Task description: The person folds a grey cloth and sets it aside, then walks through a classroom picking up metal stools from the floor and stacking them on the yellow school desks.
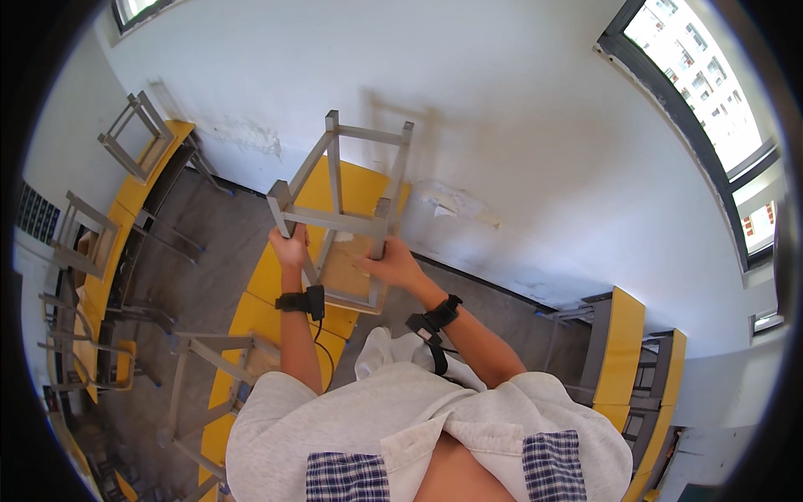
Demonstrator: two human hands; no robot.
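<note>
An upside-down stool with a grey metal frame [332, 218] and a wooden seat [344, 267] is before me, its legs pointing up, over a yellow-topped desk [361, 182]. My left hand [290, 248] is closed around its near left leg. At the near right leg, my right hand [394, 262] grips the frame with the thumb on the inner side. Whether the seat rests fully on the desk cannot be told. Both wrists wear black straps with small devices and cables.
Another upturned stool [213, 357] lies on the desk row at my left. Farther left, more stools [139, 135] stand on a second yellow row [128, 194]. A wall [502, 125] rises ahead; yellow desks [618, 351] stand at the right.
</note>
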